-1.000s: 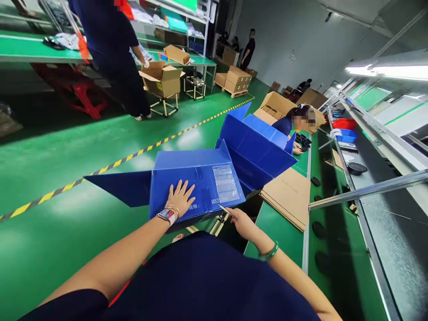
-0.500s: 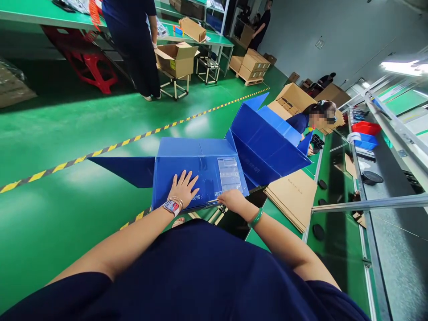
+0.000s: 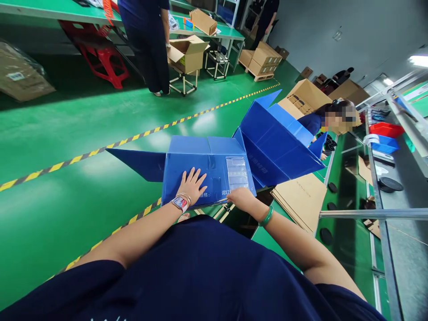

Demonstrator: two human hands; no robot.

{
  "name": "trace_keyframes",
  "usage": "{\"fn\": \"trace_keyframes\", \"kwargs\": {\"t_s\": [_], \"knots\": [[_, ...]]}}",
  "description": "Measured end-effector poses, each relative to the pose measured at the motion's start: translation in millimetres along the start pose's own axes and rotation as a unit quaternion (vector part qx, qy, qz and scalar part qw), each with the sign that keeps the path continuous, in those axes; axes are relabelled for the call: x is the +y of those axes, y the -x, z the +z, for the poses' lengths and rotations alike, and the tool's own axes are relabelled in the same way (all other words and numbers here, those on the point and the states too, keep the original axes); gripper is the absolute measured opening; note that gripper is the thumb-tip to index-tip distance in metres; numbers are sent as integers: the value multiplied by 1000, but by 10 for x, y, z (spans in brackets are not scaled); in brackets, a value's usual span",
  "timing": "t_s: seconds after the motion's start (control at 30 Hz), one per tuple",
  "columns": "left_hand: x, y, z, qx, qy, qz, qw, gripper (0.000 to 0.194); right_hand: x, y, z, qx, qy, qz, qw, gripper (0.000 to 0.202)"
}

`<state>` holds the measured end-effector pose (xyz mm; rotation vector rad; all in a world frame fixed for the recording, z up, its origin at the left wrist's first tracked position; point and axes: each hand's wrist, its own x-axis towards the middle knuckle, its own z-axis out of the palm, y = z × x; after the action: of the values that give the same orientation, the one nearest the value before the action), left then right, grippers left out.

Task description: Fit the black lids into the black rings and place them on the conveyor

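Note:
A blue plastic box stands in front of me with one flap sticking out to the left. My left hand lies flat on its near panel, fingers spread. Close to the panel's lower right edge, my right hand is closed around something thin and pale that I cannot make out. Just above that hand a clear plastic pocket is fixed to the panel. A second blue box with raised flaps adjoins on the right.
Flat brown cardboard sheets lie at the right, beside a metal-framed bench. A person bends behind the second box. Another person stands by an open carton at the back.
The whole view has shifted, so the boxes and both hands appear slightly further right. My hands keep about the same places on the blue box.

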<state>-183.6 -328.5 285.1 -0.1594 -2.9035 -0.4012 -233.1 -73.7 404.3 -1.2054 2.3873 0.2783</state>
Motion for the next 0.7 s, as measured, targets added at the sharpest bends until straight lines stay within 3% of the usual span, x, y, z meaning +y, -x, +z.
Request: {"fn": "trace_keyframes", "kwargs": {"t_s": [0.1,0.23,0.33,0.4,0.57,0.63,0.7], "knots": [[21,20,-21,1,2,1,1000,58,95,66,25,-9,-13,29,999,21],[58,84,-40,1,4,-1,1000,58,402,303,12,-10,-64,89,994,16],[58,163,-99,-11,8,13,1000,58,642,536,-3,21,-146,118,982,15],[48,230,-175,-36,17,60,997,55,695,634,37,53,-222,125,966,22],[55,496,-322,-113,46,259,958,48,339,501,330,115,-404,143,896,30],[10,596,-277,-108,42,293,949,50,198,300,434,135,-460,156,864,28],[-71,631,-187,-70,31,287,955,49,175,76,491,164,-504,168,831,28]]}}
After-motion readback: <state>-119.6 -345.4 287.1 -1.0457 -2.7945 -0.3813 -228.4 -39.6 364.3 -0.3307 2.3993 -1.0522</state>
